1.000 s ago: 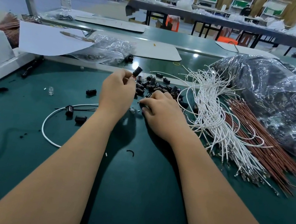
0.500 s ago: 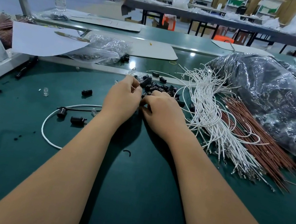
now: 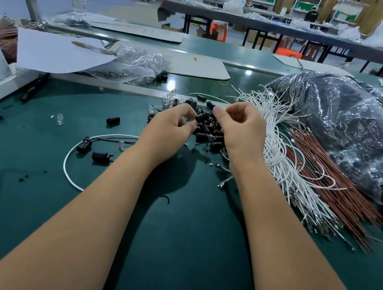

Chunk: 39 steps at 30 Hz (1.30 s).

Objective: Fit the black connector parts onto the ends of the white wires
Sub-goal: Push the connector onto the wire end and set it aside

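A pile of small black connector parts (image 3: 208, 133) lies on the green table (image 3: 182, 243) between my hands. My left hand (image 3: 169, 128) is raised a little over the pile and pinches one black connector (image 3: 201, 116) at its fingertips. My right hand (image 3: 239, 128) hovers just to the right with fingers curled; it seems to hold a thin white wire (image 3: 226, 180) whose metal end hangs below the wrist. A big bundle of white wires (image 3: 283, 159) lies right of my right hand.
Red-brown wires (image 3: 334, 187) and a crinkled plastic bag (image 3: 354, 125) lie at the right. At the left are a looped white wire (image 3: 67, 162) with a connector fitted, a stray black connector (image 3: 113, 120), a paper sheet (image 3: 54, 53) and a smaller plastic bag (image 3: 135, 65).
Both hands have lifted off the pile and drawn a little apart. The left hand now shows a connector at its fingertips; the right hand has risen with fingers curled.
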Tool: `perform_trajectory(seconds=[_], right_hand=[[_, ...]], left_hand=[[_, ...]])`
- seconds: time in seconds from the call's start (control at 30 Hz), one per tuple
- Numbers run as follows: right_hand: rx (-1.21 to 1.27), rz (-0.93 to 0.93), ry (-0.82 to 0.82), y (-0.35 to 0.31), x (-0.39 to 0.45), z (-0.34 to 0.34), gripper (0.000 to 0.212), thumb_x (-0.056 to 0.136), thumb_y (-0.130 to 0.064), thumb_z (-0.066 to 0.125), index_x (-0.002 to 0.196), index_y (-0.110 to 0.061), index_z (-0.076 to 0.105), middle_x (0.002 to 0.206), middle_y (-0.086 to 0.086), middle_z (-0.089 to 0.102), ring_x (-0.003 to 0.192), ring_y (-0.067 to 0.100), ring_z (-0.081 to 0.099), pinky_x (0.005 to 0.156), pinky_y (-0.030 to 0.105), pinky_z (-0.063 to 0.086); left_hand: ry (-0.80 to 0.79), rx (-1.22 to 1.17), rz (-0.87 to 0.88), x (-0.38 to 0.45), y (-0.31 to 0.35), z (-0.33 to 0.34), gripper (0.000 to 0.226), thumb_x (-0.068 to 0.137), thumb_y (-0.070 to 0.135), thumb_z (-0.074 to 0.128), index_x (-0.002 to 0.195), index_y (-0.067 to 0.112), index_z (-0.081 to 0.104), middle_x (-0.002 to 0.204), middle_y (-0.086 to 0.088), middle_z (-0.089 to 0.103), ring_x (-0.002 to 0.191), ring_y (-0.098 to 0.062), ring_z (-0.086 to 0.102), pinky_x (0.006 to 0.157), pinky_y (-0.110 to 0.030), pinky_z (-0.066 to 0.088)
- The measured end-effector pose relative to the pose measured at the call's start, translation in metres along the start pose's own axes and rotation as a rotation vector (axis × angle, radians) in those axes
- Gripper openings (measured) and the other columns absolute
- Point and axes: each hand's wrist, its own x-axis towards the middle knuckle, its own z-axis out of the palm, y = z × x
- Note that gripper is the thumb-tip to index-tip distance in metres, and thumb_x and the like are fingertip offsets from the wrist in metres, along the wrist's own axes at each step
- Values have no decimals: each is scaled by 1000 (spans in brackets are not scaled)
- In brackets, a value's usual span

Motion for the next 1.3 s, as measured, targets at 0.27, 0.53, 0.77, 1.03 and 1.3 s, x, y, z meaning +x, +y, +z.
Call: perform_trajectory(seconds=[0.27, 0.53, 0.77, 1.03, 1.3], right_hand=[[347, 142, -101, -2, -1, -1, 10, 87, -8, 69, 81, -16, 68, 64, -6, 65, 60, 11, 60, 65, 25, 53], [335, 161, -65, 0, 0, -2, 12, 91, -6, 63, 83, -13, 69, 64, -4, 67, 61, 11, 65, 63, 23, 54], [278, 126, -76, 2, 0, -1, 15, 88, -7, 67, 78, -18, 68, 60, -6, 67, 59, 8, 64, 61, 22, 54], [243, 111, -84, 3, -1, -2, 13, 87, -10, 69, 79, -19, 68, 64, -6, 65, 57, 6, 58, 61, 22, 53], [248, 162, -94, 2, -1, -3, 18, 88, -6, 65, 74, -17, 66, 59, -5, 64, 54, 8, 57, 55, 21, 50]], left_hand=[[-31, -62, 26, -2, 3, 0, 6, 94, 18, 56, 91, 20, 61, 64, -9, 49, 57, -15, 38, 56, -26, 33], [-17, -113, 36, -4, 6, -1, 10, 95, 14, 56, 87, 18, 61, 62, -11, 49, 50, -10, 33, 47, -16, 30], [-13, -114, 36, -4, 6, -2, 10, 94, 14, 56, 87, 19, 62, 61, -10, 49, 53, -12, 36, 48, -16, 32], [13, -71, 22, -4, 7, -3, 9, 94, 16, 56, 88, 14, 63, 67, -21, 54, 55, -13, 39, 49, -19, 32], [57, -67, 29, -4, 6, -5, 8, 93, 18, 59, 90, 15, 66, 68, -12, 54, 55, -12, 41, 54, -21, 37]])
